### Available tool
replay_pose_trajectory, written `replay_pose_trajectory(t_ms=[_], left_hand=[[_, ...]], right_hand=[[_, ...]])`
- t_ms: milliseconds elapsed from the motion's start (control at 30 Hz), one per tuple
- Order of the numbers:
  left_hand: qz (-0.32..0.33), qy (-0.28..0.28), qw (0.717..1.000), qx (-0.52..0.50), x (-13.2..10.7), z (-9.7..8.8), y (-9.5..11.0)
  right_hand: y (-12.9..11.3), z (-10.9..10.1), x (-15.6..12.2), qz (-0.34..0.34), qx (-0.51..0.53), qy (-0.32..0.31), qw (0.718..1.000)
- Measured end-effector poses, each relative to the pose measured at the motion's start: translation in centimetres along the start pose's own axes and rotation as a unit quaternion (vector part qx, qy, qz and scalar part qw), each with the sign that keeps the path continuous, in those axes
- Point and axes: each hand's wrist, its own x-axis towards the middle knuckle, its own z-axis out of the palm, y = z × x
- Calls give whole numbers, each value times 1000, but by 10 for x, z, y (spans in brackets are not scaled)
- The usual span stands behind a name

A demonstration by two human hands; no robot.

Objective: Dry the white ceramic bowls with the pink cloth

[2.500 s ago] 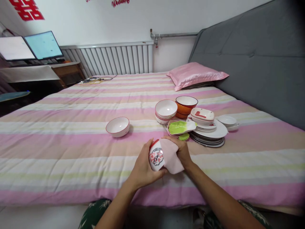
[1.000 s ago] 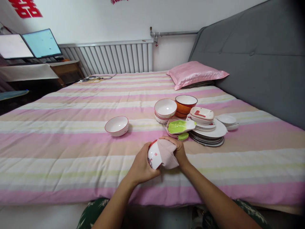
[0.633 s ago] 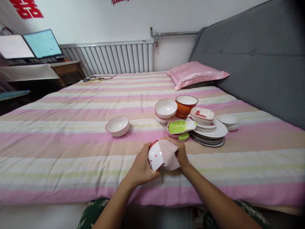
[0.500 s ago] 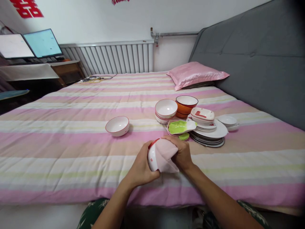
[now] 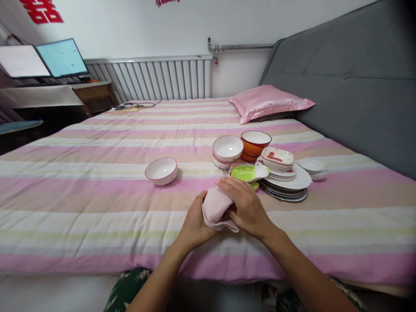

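Near the front of the bed, my left hand (image 5: 194,224) is wrapped round the left side of a small bowl, which the pale pink cloth (image 5: 215,205) covers from my view. My right hand (image 5: 248,209) is closed on the cloth from the right, its fingers bent over the top and side. Just beyond my hands lies a green leaf-shaped dish (image 5: 243,172). A white bowl with a red rim (image 5: 161,171) stands apart to the left. Two similar stacked bowls (image 5: 227,149) are behind the green dish.
Orange bowls (image 5: 251,149) stand beside the white ones. A stack of plates (image 5: 303,180) with rectangular dishes (image 5: 277,157) on top is at the right, small saucers (image 5: 311,165) next to it. Farther back are a pink pillow (image 5: 271,102), cables (image 5: 134,106) and a grey headboard (image 5: 344,60).
The cloth has shifted over the bowl and now hides its white and red surface. My right hand has turned so its back faces up, fingers over the cloth.
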Motion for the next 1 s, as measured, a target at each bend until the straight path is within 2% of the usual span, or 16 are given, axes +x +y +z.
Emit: replay_pose_trajectory(t_ms=[100, 200, 367, 600, 767, 1000], left_hand=[[1, 4, 1000, -9, 1, 0, 0], [6, 6, 1000, -4, 1, 0, 0], [2, 4, 998, 59, -3, 2, 0], [41, -21, 994, 96, -5, 3, -2], [40, -36, 995, 90, -5, 1, -2], [31, -40, 995, 88, -5, 2, -2]], right_hand=[[2, -6, -5, -12, 6, 30, 999], [-2, -3, -10, -60, -11, 71, 996], [-12, 10, -13, -138, -47, 73, 987], [-11, 11, -10, -108, -12, 84, 991], [-9, 12, -9, -63, 43, 98, 992], [-7, 15, -8, -41, 66, 114, 990]])
